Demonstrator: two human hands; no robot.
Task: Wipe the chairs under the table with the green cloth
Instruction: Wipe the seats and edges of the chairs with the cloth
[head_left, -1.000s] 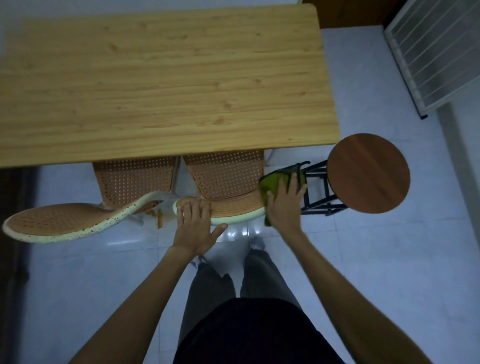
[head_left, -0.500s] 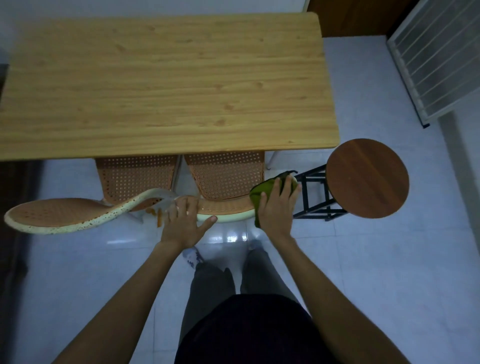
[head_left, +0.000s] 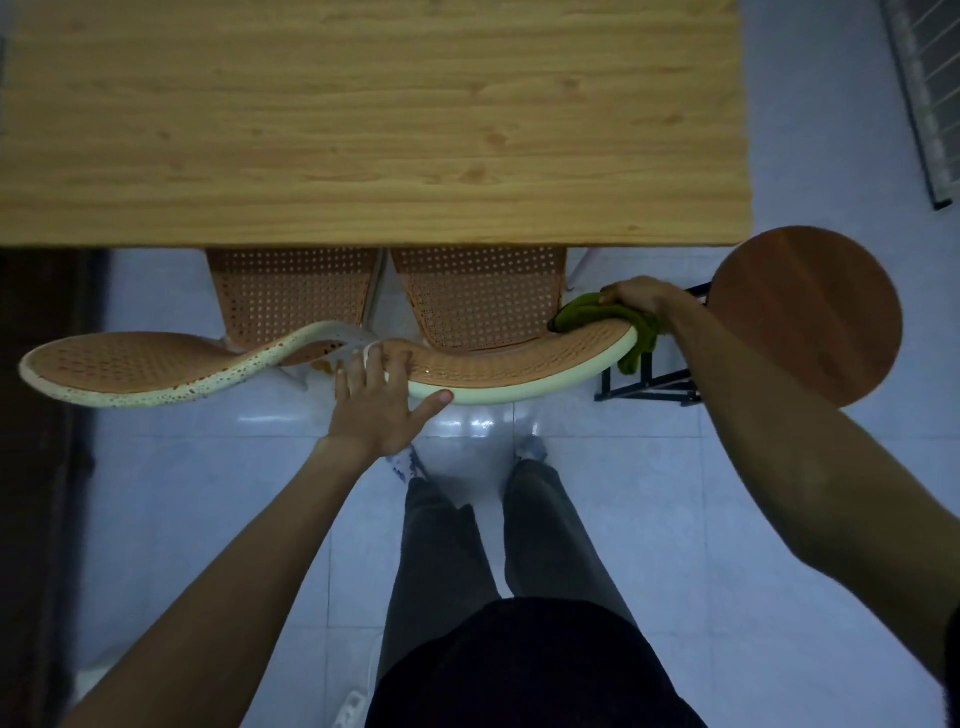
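Two orange perforated chairs with cream rims are tucked under the wooden table (head_left: 363, 130). The right chair (head_left: 483, 301) has its curved backrest top toward me. My left hand (head_left: 382, 397) rests on the left end of that backrest, fingers over the top and thumb on the cream rim. My right hand (head_left: 636, 296) presses the green cloth (head_left: 597, 314) against the backrest's right end; part of the cloth hangs over the rim. The left chair (head_left: 291, 296) stands beside it, its speckled backrest stretching out to the left.
A round dark wooden stool (head_left: 810, 312) on a black metal frame stands right of the chairs, close to my right arm. A white metal grille (head_left: 930, 98) is at the far right. My legs stand on the pale tiled floor (head_left: 208, 493). A dark area lies at left.
My right hand with the cloth has slid up and over the right end of the backrest. My head has come closer, so everything looks larger. My left hand stays on the backrest.
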